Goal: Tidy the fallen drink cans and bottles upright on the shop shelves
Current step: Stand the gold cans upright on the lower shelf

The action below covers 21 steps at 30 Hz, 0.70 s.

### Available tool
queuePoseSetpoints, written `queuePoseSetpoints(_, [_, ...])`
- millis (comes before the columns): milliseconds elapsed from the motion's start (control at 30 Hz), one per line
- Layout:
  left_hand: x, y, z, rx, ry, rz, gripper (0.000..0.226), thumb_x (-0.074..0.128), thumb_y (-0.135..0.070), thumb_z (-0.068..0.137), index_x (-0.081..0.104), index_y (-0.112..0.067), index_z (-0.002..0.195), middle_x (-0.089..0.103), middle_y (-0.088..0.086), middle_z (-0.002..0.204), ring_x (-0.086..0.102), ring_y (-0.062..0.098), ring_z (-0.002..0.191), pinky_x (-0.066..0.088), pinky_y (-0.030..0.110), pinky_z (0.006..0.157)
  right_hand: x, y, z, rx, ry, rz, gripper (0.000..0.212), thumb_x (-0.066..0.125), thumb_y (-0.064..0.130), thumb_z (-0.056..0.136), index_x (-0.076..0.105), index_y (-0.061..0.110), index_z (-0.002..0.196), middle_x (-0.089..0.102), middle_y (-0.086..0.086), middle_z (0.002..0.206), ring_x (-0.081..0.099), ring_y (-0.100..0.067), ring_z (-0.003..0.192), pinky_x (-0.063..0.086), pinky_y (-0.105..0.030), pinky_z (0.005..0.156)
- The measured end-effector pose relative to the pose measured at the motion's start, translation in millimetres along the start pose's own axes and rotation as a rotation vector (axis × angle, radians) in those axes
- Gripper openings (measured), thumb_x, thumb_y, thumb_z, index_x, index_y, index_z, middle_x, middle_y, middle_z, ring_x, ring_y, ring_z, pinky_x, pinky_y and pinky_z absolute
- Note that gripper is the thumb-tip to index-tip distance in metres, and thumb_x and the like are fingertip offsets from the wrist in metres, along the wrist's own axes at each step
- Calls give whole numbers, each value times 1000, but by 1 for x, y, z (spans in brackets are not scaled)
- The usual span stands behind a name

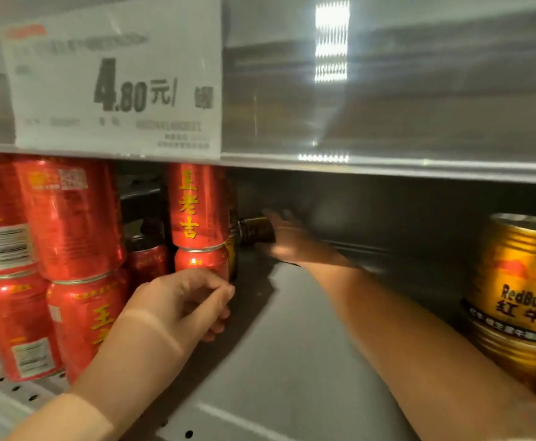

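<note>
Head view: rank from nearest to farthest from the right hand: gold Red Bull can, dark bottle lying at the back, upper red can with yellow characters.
1. dark bottle, lying at the back, at the fingertips of the right hand.
2. upper red can, left of the bottle, stacked on another can.
3. gold Red Bull can, far right, near the shelf front.

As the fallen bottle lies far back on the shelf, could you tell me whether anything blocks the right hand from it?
Nothing visible does: the right hand is at the bottle, and the stacked red cans stand just left of it.
</note>
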<state>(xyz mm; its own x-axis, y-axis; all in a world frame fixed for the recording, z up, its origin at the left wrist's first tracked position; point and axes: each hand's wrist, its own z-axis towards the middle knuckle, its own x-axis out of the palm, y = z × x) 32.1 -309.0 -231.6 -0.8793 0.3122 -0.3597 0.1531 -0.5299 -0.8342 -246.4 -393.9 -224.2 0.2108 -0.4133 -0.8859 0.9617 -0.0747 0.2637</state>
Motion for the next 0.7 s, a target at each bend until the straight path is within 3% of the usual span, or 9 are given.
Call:
queuePoseSetpoints(133, [7,8,7,-88,23,-39,22,71,-15,91,75,-26,72,73,10,66,70,28,56,58,38,53,13,-14,25,5,48,-131,80,72,41,85,33,23,152,42,-13,146,45,-37,129,39,-38,99])
queuePoseSetpoints(200, [10,10,10,-100,61,-57,24,71,-18,91,74,-36,76,73,9,65,70,28,55,58,37,51,15,-17,38,35,90,-129,81,73,41,82,34,29,151,45,-10,145,47,-35,129,41,-40,103])
queuePoseSetpoints(333, [14,12,11,-110,93,-79,23,69,-19,93,72,-37,79,72,10,64,69,29,53,57,34,48,15,-16,55,84,134,-154,93,77,43,75,28,31,153,39,-10,149,46,-34,131,42,-45,106])
queuePoseSetpoints(400, [15,12,10,-96,81,-80,23,68,-19,94,71,-37,79,72,10,63,69,28,52,56,34,48,13,-13,55,80,112,-219,85,76,48,76,36,32,149,37,-13,143,46,-36,126,44,-44,100])
queuePoseSetpoints(467, [15,8,7,-91,92,-62,18,67,-21,94,71,-29,79,71,10,63,69,29,53,57,36,48,8,-4,52,61,86,-284,70,72,52,79,47,29,139,41,-14,134,45,-36,124,42,-42,97])
queuePoseSetpoints(567, [14,5,4,-84,98,-33,22,65,-23,97,69,-14,77,72,10,63,70,31,54,61,44,52,0,8,44,75,121,-230,66,69,47,83,44,19,138,49,-15,135,48,-37,123,43,-42,99])
queuePoseSetpoints(633, [12,6,2,-60,107,-15,26,63,-28,97,68,-13,77,72,9,63,70,30,54,61,46,54,1,14,38,94,124,-138,63,65,44,89,42,13,140,55,-17,134,57,-35,118,47,-39,94])
queuePoseSetpoints(700, [10,8,-1,-20,108,-7,25,61,-33,97,68,-18,78,71,7,62,69,28,52,60,44,52,3,19,30,133,97,-59,69,64,41,91,38,10,148,50,-19,141,53,-35,126,46,-37,99])
